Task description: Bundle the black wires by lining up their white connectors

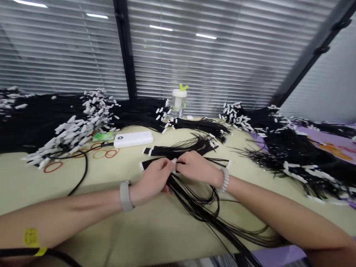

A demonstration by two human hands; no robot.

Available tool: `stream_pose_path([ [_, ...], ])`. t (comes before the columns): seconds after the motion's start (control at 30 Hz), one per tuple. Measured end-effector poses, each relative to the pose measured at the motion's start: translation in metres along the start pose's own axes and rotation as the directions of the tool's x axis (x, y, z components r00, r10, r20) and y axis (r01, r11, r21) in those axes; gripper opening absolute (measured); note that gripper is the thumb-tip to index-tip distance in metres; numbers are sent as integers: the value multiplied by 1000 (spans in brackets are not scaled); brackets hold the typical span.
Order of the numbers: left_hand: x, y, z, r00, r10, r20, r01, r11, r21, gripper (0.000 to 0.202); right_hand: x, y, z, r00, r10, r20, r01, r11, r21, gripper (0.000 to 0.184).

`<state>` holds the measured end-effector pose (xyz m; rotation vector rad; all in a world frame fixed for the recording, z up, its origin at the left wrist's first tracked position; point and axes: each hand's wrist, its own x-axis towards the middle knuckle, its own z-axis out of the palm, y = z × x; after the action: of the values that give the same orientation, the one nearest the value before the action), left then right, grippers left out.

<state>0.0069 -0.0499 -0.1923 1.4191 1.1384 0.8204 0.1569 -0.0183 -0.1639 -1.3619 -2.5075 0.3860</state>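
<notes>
My left hand and my right hand meet at the middle of the pale green table, fingers pinched together on a bundle of thin black cords that trails toward the near right edge. Just beyond my hands lie flat black cord bundles with white tags. A grey band sits on my left wrist, a white bead bracelet on my right.
Large heaps of black cords with white tags lie at the left and right. A white power bank, red rubber bands, a green packet and a clear bottle stand behind. Window blinds fill the back.
</notes>
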Motion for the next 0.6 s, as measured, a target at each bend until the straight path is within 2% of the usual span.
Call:
stream_pose_path([
  [0.13,1,2,0,999,5,38,-6,1000,19,34,-2,2,-5,998,-48,51,49,998,-34,27],
  [0.23,0,7,-1,999,3,53,-4,1000,11,30,-2,12,-20,984,-118,130,127,990,-62,31],
  [0.3,-2,10,-1,999,3,48,-3,1000,-3,29,-2,23,-30,980,-150,128,165,980,-113,31],
  [0.4,-2,10,-2,999,6,34,-5,999,-36,31,-6,38,-40,990,-138,-23,127,957,-262,28],
  [0.47,-2,9,-2,1000,8,18,-6,998,-64,30,-13,40,-42,982,-131,-139,74,933,-353,31],
  [0.53,-2,9,-2,1000,11,-13,-12,995,-94,30,-24,33,-43,966,-162,-200,63,903,-425,36],
  [0.6,-2,10,-1,998,16,-57,-23,992,-122,30,-37,20,-44,958,-198,-206,80,877,-473,38],
])
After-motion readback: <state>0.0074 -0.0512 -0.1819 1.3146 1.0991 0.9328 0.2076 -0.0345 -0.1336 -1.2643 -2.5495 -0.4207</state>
